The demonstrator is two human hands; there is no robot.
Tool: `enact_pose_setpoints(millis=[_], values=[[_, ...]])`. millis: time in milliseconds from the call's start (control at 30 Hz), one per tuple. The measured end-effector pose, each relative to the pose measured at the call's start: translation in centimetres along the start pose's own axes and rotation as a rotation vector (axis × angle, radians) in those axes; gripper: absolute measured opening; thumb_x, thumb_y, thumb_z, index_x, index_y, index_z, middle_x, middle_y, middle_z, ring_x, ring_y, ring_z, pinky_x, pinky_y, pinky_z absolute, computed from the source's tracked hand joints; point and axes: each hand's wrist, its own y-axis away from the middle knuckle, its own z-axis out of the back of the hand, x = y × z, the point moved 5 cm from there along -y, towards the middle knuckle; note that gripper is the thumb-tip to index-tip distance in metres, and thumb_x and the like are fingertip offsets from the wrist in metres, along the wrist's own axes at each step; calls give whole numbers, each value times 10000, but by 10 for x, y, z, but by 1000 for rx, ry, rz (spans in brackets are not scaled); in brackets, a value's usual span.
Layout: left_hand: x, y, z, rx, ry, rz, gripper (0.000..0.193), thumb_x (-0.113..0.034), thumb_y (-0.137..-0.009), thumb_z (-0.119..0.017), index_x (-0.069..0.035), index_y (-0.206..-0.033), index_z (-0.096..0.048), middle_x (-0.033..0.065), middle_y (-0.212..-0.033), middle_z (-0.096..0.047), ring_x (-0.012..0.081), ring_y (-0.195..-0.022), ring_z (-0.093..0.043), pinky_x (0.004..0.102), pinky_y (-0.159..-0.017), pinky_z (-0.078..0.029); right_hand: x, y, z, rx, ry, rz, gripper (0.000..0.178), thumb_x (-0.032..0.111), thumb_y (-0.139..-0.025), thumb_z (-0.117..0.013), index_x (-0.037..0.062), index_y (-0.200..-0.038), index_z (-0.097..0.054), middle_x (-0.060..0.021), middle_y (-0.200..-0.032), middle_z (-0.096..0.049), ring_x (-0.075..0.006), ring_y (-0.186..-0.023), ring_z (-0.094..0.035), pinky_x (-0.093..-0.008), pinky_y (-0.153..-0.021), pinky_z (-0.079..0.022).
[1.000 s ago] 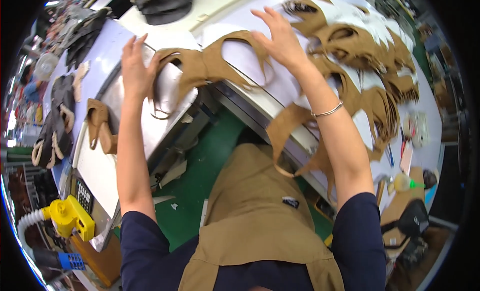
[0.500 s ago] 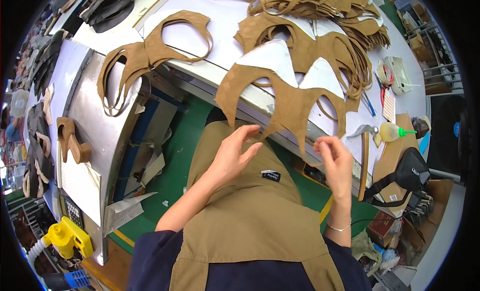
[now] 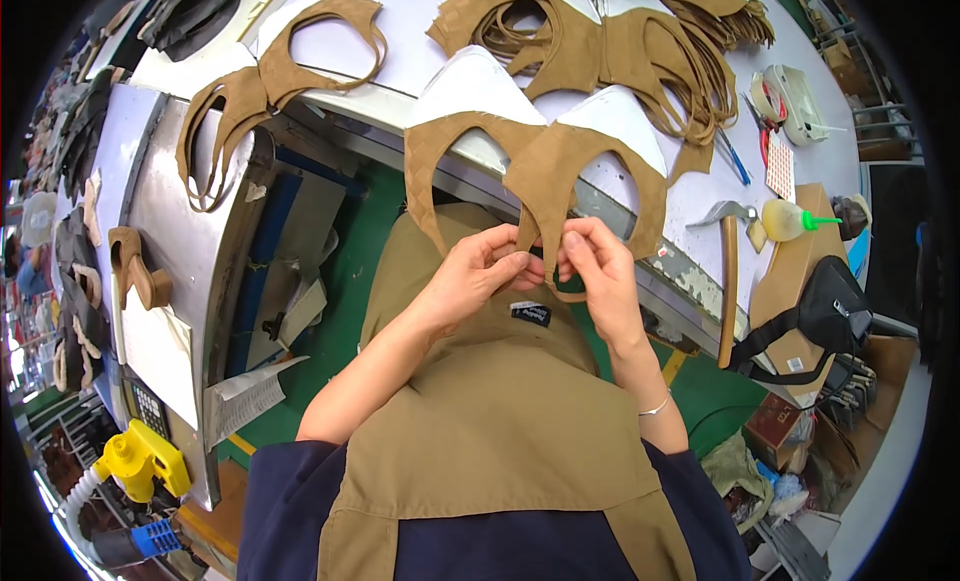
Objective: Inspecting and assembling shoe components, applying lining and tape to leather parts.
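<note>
Between my hands is a brown shoe upper [image 3: 535,181] with two cut-out loops and white lining [image 3: 470,89] along its far edge. Its far part rests against the table edge, and narrow strap ends hang toward my lap. My left hand [image 3: 475,279] is closed, thumb and fingers pinching a strap end near the middle. Close beside it, my right hand [image 3: 603,281] pinches the neighbouring strap, whose end curls below the fingers. The exact fingertip contact is partly hidden. Beyond lies a pile of similar brown uppers [image 3: 625,56].
Another brown upper [image 3: 240,106] hangs over the left table's corner. A heeled shoe [image 3: 138,269] and a yellow tool [image 3: 145,461] are at left. On the right are a hammer [image 3: 728,291], a green-tipped squeeze bottle [image 3: 785,221] and a black bag [image 3: 825,316].
My hands have come together, and both now pinch the straps. The upper's two halves have been drawn closer, overlapping in the middle. The view has shifted slightly.
</note>
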Motion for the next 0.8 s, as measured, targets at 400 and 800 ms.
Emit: enact_pose_setpoints(millis=[400,800], values=[[-10,11,-11,70,95,70,240,-236,-1024,-474,-55,-1160,-552,26,-1025,-656,87,-968,-600,224,-774,-429,-7,-8,-11,-30,-41,-54,225,243,-973,-596,19,-961,-578,-16,-819,-592,-49,-697,-532,-204,-574,-449],[-16,20,-16,230,22,-48,308,-175,-1011,-482,-7,-1260,-553,61,-1018,-644,134,-1000,-606,274,-846,-468,6,-15,-35,112,-294,-195,369,270,-991,-555,-32,-1204,-570,-116,-980,-656,-130,-844,-630,-242,-694,-521]])
